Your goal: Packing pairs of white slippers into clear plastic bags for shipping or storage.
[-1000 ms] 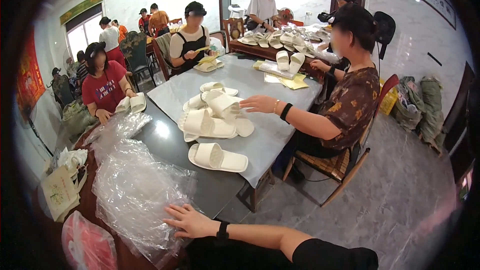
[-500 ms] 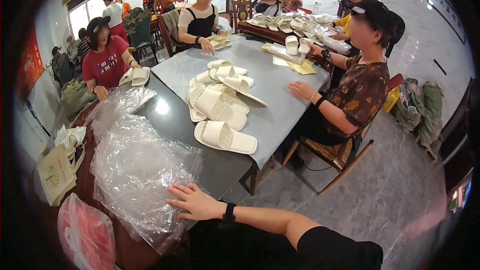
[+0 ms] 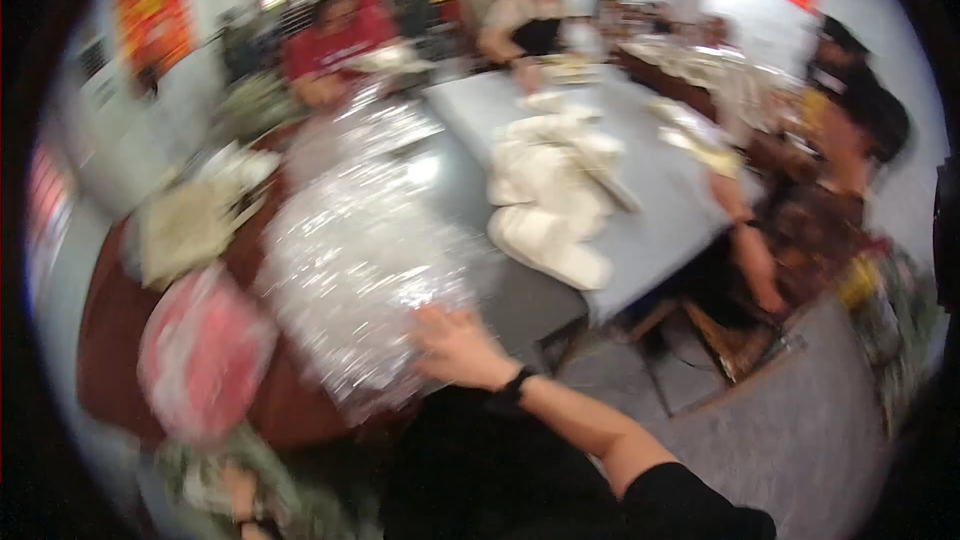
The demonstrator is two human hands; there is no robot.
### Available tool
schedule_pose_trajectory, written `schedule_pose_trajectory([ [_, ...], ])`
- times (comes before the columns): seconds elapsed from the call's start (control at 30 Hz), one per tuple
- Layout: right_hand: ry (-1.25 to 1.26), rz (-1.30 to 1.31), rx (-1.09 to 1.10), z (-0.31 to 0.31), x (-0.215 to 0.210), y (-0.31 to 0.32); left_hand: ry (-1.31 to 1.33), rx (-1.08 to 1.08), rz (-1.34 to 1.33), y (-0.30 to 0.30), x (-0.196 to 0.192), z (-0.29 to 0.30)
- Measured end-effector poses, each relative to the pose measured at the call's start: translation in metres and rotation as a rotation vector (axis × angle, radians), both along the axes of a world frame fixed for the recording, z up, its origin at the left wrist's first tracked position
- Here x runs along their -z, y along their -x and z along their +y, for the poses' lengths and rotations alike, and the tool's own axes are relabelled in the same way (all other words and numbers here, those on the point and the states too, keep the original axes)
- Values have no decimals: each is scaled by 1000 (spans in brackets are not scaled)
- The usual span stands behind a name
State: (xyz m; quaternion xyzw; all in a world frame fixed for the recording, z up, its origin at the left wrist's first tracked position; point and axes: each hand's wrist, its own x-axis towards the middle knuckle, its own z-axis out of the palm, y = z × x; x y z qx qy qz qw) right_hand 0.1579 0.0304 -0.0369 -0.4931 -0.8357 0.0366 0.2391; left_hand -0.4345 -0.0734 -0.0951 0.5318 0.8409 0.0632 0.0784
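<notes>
My right hand (image 3: 458, 348) lies on the near right edge of a heap of clear plastic bags (image 3: 350, 250), its fingers stretched out, though blurred. At the lower left my left hand (image 3: 240, 490) is down by a green woven sack (image 3: 290, 485), with something whitish beside it. Its fingers are smeared by motion, so I cannot make out whether they hold anything. Beyond the bags, a pile of cream slippers (image 3: 550, 190) lies on the grey tabletop (image 3: 665, 210).
A red item in clear plastic (image 3: 205, 355) and a cream tote bag (image 3: 190, 230) sit on the brown table cover (image 3: 110, 370) at left. Co-workers sit around the far sides. A chair (image 3: 730, 340) stands at right. More slippers lie on a back table.
The view has swung left and down, and blurred. My left hand has come into sight by the green sack. My right hand remains on the bags. The co-worker at right has lowered an arm.
</notes>
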Motion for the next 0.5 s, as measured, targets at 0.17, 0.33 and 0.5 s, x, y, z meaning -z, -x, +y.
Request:
schedule_pose_trajectory([
  [0.17, -45, 0, 65, -2, -4, -13, -451, 121, -356, -88, -86, -32],
  [0.33, 18, -26, 29, 1, 4, -9, -548, -122, 305, -64, -112, -130],
  [0.5, -43, -29, 42, -3, 7, -18, 5, -534, 93, -44, -94, -174],
])
